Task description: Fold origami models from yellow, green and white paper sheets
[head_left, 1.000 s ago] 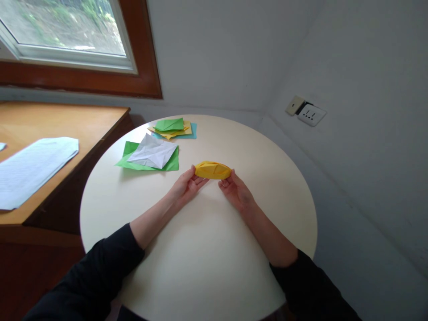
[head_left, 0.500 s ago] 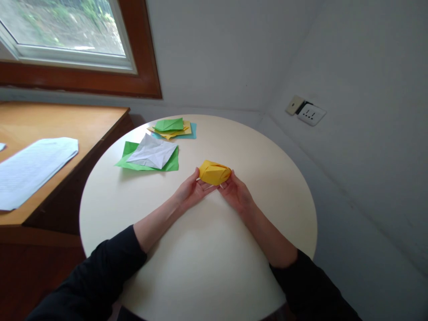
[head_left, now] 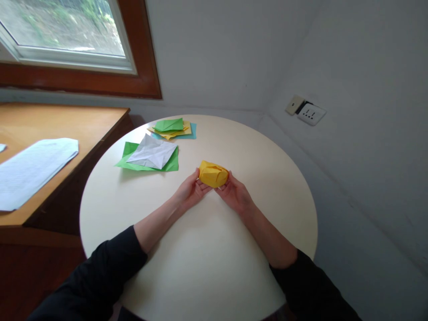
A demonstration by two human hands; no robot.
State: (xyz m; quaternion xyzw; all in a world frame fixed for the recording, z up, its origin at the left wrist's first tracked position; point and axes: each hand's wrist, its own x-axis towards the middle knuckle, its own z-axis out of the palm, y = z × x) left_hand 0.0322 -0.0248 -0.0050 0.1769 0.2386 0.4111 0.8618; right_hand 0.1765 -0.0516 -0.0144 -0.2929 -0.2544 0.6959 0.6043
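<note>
left hand [head_left: 190, 189] and right hand [head_left: 236, 191] pinch opposite ends of the folded yellow paper [head_left: 213, 174] over the table [head_left: 200, 263], and i worry too hard a squeeze could crumple its folds.

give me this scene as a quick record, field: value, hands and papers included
left hand: holds one end of the yellow piece
right hand: holds its other end
yellow piece: folded paper
white sheet: creased, lying on a green sheet
far stack: green on top, yellow and blue beneath
table: round, pale
socket: on the wall at right
</note>
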